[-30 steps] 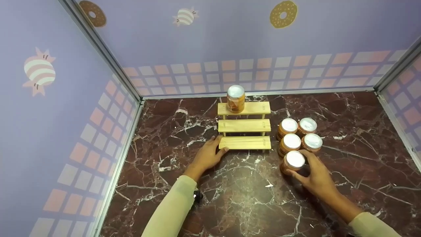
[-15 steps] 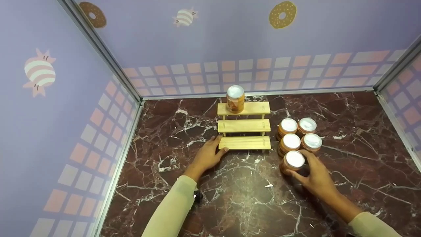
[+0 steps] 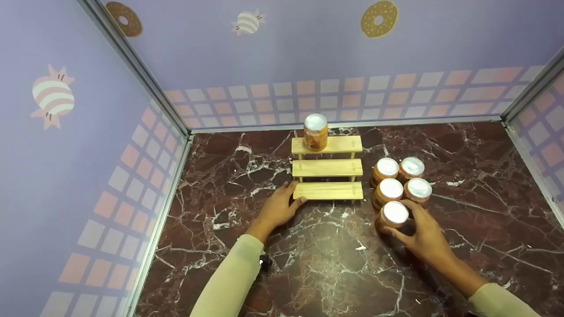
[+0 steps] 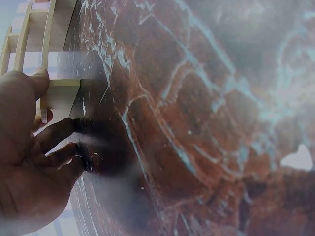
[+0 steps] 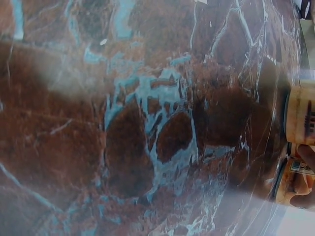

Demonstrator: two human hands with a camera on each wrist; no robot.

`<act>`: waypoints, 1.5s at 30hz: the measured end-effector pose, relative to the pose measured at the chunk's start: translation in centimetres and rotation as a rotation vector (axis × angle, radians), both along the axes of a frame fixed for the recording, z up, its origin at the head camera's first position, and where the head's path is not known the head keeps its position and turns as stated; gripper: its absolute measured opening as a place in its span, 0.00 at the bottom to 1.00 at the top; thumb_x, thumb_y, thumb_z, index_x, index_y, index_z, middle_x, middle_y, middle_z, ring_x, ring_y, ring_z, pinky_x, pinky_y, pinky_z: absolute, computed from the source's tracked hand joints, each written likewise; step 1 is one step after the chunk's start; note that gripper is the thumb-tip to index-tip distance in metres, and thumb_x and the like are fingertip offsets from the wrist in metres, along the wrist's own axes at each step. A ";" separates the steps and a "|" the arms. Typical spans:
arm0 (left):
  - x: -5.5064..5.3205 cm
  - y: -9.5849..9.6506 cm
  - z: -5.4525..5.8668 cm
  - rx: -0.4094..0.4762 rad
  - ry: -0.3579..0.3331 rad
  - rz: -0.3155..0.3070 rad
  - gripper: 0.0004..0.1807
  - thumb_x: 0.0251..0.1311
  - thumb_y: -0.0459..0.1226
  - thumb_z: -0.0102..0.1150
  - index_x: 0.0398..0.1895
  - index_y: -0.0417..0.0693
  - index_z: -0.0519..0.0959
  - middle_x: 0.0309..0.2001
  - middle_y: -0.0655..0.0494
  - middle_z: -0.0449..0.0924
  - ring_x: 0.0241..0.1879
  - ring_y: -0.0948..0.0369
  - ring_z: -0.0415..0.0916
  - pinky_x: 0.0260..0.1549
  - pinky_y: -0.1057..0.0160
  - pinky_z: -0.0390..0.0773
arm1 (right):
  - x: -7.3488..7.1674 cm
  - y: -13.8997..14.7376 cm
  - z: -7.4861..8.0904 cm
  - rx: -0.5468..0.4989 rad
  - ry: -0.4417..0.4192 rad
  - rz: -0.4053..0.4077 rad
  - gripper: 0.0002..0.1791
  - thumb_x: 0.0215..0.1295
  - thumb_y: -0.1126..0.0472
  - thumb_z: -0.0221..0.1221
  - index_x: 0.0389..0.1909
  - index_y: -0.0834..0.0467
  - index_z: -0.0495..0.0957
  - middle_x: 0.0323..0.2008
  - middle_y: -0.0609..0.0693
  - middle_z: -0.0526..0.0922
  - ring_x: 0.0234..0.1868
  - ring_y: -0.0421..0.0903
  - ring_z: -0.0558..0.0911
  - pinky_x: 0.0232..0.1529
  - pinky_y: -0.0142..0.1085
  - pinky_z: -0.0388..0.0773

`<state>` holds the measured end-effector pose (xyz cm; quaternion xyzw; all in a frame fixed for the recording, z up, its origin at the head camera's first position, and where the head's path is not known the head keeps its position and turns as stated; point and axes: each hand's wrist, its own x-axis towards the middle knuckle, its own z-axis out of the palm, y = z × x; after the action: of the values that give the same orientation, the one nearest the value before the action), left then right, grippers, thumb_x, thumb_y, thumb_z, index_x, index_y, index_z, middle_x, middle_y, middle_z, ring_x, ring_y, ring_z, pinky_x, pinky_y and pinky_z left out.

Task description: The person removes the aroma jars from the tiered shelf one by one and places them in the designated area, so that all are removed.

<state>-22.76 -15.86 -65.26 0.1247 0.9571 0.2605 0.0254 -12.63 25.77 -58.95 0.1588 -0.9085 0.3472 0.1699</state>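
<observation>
A pale wooden three-step stand (image 3: 328, 167) is on the dark marbled tabletop in the head view. My left hand (image 3: 276, 206) pinches the left end of its lowest step; the left wrist view shows the thumb and a fingertip on opposite sides of that board (image 4: 47, 44). One orange-labelled jar (image 3: 316, 132) with a silvery lid stands upright on the top step, left of centre. To the right of the stand, my right hand (image 3: 425, 233) grips the nearest jar (image 3: 395, 214) of a group between thumb and fingers. That jar is upright.
Several matching jars (image 3: 391, 189) are packed close behind the gripped one. The marbled tabletop (image 3: 326, 268) is bounded by a lilac back wall (image 3: 282, 53) and a left panel (image 3: 53, 176) with metal framing. White flecks lie on the surface.
</observation>
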 end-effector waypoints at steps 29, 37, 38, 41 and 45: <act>-0.1 -0.2 0.1 -0.044 -0.023 0.004 0.52 0.74 0.78 0.38 0.90 0.58 0.60 0.83 0.36 0.67 0.82 0.40 0.68 0.76 0.35 0.75 | -0.3 1.3 4.9 0.072 0.158 0.126 0.46 0.42 0.69 0.88 0.66 0.69 0.78 0.53 0.62 0.87 0.50 0.56 0.90 0.61 0.11 0.71; -0.1 -0.1 0.0 -0.045 -0.024 0.006 0.51 0.76 0.76 0.41 0.90 0.58 0.60 0.83 0.36 0.67 0.82 0.40 0.67 0.76 0.34 0.74 | -0.9 0.8 6.2 0.094 0.160 0.131 0.47 0.46 0.66 0.88 0.68 0.69 0.77 0.49 0.62 0.86 0.43 0.54 0.90 0.51 0.20 0.83; -0.1 0.0 0.0 -0.054 -0.028 0.007 0.50 0.76 0.76 0.41 0.91 0.59 0.59 0.84 0.36 0.66 0.83 0.40 0.67 0.77 0.35 0.74 | -1.0 0.8 6.3 0.102 0.157 0.124 0.47 0.46 0.65 0.88 0.69 0.69 0.77 0.50 0.62 0.87 0.43 0.54 0.90 0.51 0.22 0.84; -0.2 0.1 0.0 -0.057 -0.035 0.009 0.49 0.77 0.74 0.44 0.91 0.59 0.59 0.84 0.37 0.66 0.83 0.41 0.67 0.77 0.35 0.74 | -1.4 0.6 6.7 0.128 0.163 0.110 0.47 0.48 0.63 0.87 0.70 0.67 0.77 0.51 0.62 0.87 0.44 0.53 0.89 0.48 0.32 0.85; -0.1 0.1 0.0 -0.069 -0.038 0.005 0.48 0.78 0.72 0.45 0.91 0.59 0.58 0.84 0.37 0.67 0.82 0.40 0.68 0.78 0.36 0.73 | -2.0 0.1 7.3 0.140 0.170 0.118 0.47 0.51 0.61 0.87 0.72 0.66 0.77 0.54 0.64 0.86 0.48 0.56 0.87 0.47 0.48 0.88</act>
<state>-22.90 -15.75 -65.29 0.1162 0.9652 0.2296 0.0471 -14.60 25.83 -51.63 0.2521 -0.9020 0.2774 0.2141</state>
